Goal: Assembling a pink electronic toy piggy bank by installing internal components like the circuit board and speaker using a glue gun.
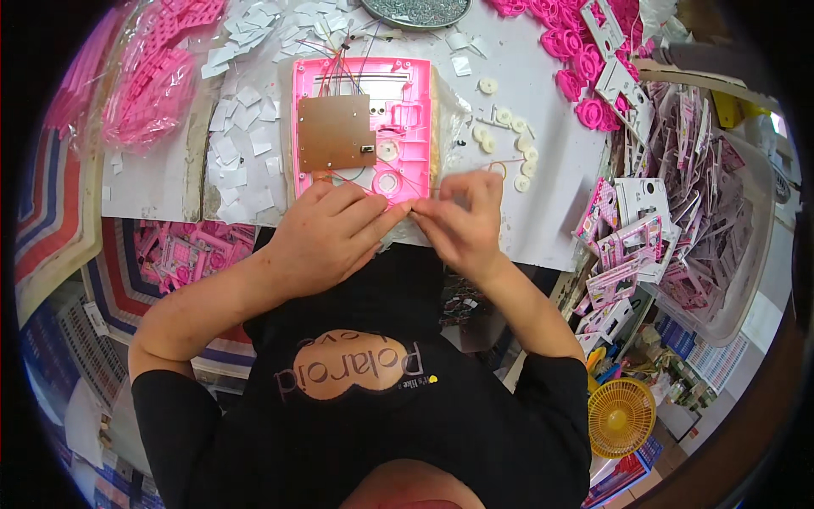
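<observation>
A pink plastic housing (422, 119) lies open side up on the table in front of me. A brown circuit board (335, 127) rests inside it, with thin coloured wires (342, 64) running past its far edge. White round parts (387, 183) sit in the housing's right half. At the near right corner, the fingertips of my left hand (335, 229) and my right hand (465, 222) meet in a pinch. Red wires lead from the board toward those fingertips. Whatever they grip is too small and too covered to make out.
White paper pieces (246, 114) lie left of the housing, small cream wheels (504, 116) to its right. A dish of small metal pieces (417, 12) stands at the back. Pink rings (585, 64) are heaped far right, above a plastic bin (746, 280) of printed panels.
</observation>
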Available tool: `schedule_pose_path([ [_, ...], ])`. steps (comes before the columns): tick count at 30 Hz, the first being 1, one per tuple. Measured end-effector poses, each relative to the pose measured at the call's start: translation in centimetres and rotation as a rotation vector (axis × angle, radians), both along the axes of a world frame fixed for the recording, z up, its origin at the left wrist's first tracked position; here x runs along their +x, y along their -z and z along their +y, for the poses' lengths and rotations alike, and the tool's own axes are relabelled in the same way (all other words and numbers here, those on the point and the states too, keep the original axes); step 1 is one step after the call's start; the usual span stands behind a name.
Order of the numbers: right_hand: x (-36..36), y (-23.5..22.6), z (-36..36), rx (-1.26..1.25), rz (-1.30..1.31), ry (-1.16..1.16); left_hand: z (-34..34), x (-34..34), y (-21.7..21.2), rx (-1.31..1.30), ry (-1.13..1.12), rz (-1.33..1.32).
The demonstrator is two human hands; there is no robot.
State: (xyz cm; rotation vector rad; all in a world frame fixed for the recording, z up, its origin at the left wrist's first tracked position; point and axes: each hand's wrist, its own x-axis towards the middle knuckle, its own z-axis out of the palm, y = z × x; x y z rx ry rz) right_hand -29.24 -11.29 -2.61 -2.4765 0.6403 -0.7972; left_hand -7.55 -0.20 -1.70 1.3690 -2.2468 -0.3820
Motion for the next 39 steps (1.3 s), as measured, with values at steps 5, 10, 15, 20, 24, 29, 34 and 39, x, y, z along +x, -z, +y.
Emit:
schedule_pose_path([
  [5, -1.4, -2.2, 1.5, -0.227, 0.402, -0.072, 0.1, -0.7, 0.3, -0.134, 0.009, -0.202],
  [10, 3.7, -6.2, -4.2, 0.270, 0.531, -0.193, 0.4, -0.7, -0.8, -0.167, -0.010, -0.335],
  [15, 12.7, -4.0, -7.0, 0.059, 0.516, 0.166, 0.2, -1.3, 0.1, -0.172, -0.040, -0.249],
  [20, 14.1, -2.7, -7.2, -0.006, 0.434, 0.182, -1.3, 1.2, -0.6, 0.149, 0.003, 0.281],
  [24, 13.2, -2.6, -7.2, 0.251, 0.230, 0.246, -6.1, 5.8, -1.0, -0.032, -0.539, 0.167],
  [29, 12.7, -3.1, -7.1, 0.456, 0.102, 0.254, -10.7, 7.4, 1.1, -0.218, -0.632, 0.099],
  [34, 12.3, -2.7, -6.8, 0.314, 0.134, 0.253, -10.0, 7.7, 0.3, 0.040, -0.707, 0.373],
  [39, 12.5, -1.9, -5.7, 0.200, -0.042, -0.097, -8.8, 8.9, 0.7, 0.061, -0.658, 0.583],
])
